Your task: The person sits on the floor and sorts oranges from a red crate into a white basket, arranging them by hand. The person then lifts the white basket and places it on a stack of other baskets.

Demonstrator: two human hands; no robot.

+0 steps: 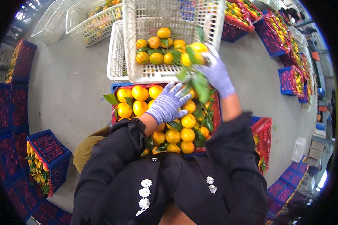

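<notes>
My left hand [169, 104], in a striped knit glove, lies palm down with its fingers spread on rows of oranges [173, 136] in a blue crate lined with red plastic [217, 108]. In my gloved right hand [216, 70] are leafy oranges [197, 52], blurred, at the right front of a white plastic crate [157, 77]. Several more leafy oranges [156, 58] rest inside that white crate, which is tilted toward me. At the right side of the blue crate, smaller oranges lie among green leaves [209, 122].
Another white crate [117, 50] stands under the tilted one. White crates [94, 25] are on the floor at the upper left. Blue crates of oranges stand at the left [55, 160], lower right [263, 140] and upper right [273, 33]. A person [293, 14] is far off at the upper right.
</notes>
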